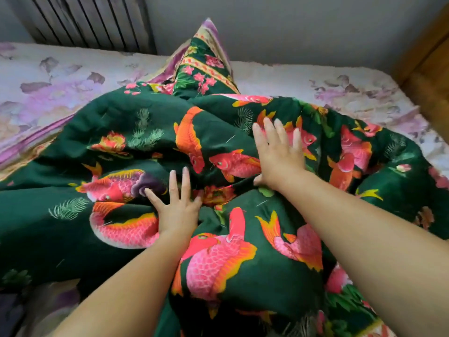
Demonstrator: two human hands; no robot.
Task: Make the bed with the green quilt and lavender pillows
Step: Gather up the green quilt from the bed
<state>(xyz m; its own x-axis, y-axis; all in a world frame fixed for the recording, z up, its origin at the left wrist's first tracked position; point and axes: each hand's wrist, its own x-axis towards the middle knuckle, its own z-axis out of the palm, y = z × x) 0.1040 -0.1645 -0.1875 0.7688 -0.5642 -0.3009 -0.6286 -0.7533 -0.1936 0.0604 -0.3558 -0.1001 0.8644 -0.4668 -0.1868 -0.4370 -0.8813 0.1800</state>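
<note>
A dark green quilt [136, 122] printed with pink and orange fish lies bunched in thick folds across the middle of the bed. One corner [206, 57], with a striped floral border, sticks up toward the back wall. My left hand [177, 207] lies flat on the quilt with fingers spread and straight. My right hand [279, 154] presses on a raised fold farther back, fingers straight, thumb tucked at the fold's edge. No lavender pillows are in view.
The bed sheet [56, 83], white with lavender flowers, shows on both sides of the quilt. A dark-railed headboard or radiator [92, 20] stands at the back left against a grey wall. A wooden panel [430, 69] borders the bed on the right.
</note>
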